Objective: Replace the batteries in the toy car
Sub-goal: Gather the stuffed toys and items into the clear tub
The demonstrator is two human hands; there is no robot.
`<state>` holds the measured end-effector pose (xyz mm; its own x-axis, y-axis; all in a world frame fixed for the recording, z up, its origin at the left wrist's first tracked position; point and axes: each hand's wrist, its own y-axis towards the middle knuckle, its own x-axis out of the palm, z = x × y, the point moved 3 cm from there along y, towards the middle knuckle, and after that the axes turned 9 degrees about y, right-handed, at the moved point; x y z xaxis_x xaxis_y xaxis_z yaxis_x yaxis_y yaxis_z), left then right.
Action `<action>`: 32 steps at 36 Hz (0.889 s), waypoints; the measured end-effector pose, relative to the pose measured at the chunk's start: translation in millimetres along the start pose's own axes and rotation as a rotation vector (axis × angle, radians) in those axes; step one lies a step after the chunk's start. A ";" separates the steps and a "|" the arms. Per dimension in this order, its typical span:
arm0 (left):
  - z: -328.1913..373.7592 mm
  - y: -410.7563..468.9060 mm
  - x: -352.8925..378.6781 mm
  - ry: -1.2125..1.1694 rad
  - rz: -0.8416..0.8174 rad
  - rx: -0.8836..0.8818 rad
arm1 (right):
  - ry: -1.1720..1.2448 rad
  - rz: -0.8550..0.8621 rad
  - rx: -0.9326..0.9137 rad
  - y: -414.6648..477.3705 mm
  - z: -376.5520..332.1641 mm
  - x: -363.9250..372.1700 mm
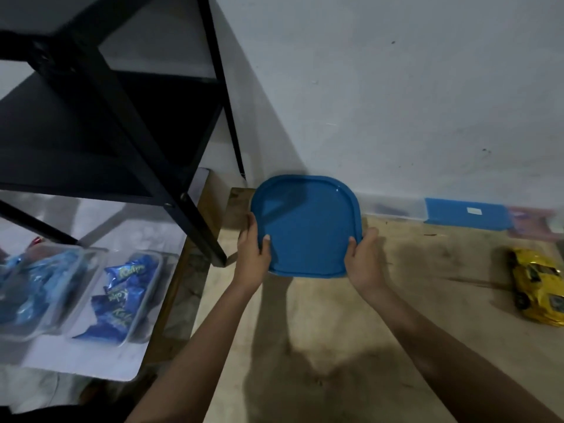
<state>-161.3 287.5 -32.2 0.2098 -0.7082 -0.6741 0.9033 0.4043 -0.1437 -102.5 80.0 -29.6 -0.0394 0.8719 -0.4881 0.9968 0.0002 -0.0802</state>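
A blue square lid (308,224) with rounded corners sits in the middle of the view, above the wooden table (351,346) near the wall. My left hand (253,254) grips its left edge, thumb on top. My right hand (364,261) grips its right edge the same way. What lies beneath the lid is hidden. The yellow toy car (537,285) lies on the table at the far right, apart from both hands. No batteries show.
A black metal shelf frame (128,117) stands at the left. Below it, clear tubs hold blue snack packets (122,294) on a white surface. Against the wall at the right lie a second blue lid (467,213) on a clear box and a blurred pink item (534,224).
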 end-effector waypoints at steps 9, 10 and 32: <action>-6.3 7.7 -4.9 -0.017 -0.005 0.038 | -0.094 0.004 -0.005 -3.2 -11.6 1.1; -7.4 9.8 -5.3 -0.017 -0.008 0.038 | -0.102 0.006 0.001 -2.0 -12.8 1.4; 10.2 55.7 -1.1 0.444 -0.190 0.107 | -0.627 -0.253 -0.203 45.4 -10.4 14.4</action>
<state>-107.3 304.9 -32.1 -0.1210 -0.4388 -0.8904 0.9484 0.2138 -0.2342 -57.1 97.7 -31.3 -0.2440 0.3863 -0.8895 0.9425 0.3106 -0.1236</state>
